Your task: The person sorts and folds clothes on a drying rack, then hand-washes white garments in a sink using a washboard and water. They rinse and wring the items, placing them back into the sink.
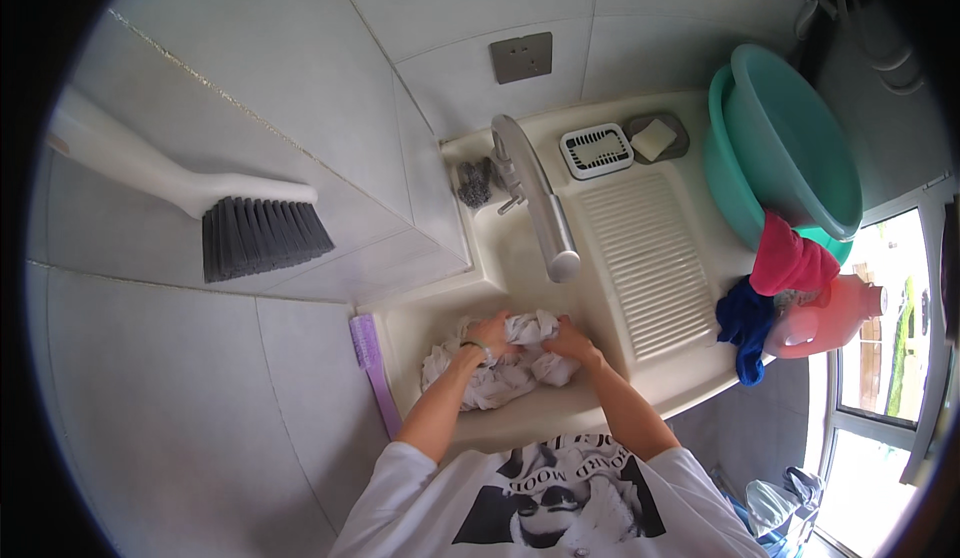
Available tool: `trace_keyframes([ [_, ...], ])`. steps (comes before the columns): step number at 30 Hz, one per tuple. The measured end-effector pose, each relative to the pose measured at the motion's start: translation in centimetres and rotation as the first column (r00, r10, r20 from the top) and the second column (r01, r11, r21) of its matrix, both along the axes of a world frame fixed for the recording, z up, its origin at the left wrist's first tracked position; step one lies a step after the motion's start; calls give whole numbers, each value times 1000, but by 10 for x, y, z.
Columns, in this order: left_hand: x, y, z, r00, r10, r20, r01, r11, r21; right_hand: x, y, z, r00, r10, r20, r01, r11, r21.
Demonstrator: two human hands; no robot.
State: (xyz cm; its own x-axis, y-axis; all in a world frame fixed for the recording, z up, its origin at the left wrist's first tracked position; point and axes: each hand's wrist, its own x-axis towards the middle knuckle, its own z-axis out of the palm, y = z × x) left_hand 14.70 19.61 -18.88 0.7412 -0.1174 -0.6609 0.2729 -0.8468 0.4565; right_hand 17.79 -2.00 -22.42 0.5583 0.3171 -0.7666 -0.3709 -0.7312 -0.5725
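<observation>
A bunched pale cloth (495, 381) lies in the basin of a cream laundry sink (517, 427). My left hand (491, 336), with a bracelet at the wrist, grips the cloth near its middle. My right hand (570, 342) holds the cloth's right part, and a twisted fold spans between the two hands. Some fingertips are hidden in the folds. Above the basin arches a brushed metal faucet (536, 205), its spout just beyond my hands. The ribbed washboard (652, 265) is moulded into the sink to the right of the basin.
A purple scrub brush (375, 370) rests on the left rim. Steel wool (474, 183), a soap dish (597, 150) and a soap bar (653, 139) sit behind. At right are green basins (795, 137), red cloth (791, 258), blue cloth (746, 325) and a pink jug (821, 321). A dark-bristled brush (262, 235) hangs left.
</observation>
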Motion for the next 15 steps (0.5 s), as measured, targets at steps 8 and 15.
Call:
trace_keyframes([
  [8, -14, 33, 27, 970, 234, 63, -240, 964, 113, 2, -3, 85, 982, 58, 181, -8, 964, -264],
  [15, -33, -28, 24, 953, -165, 256, 44, 906, 421, -24, 27, 51, 834, 406, 372, -241, 876, -418],
])
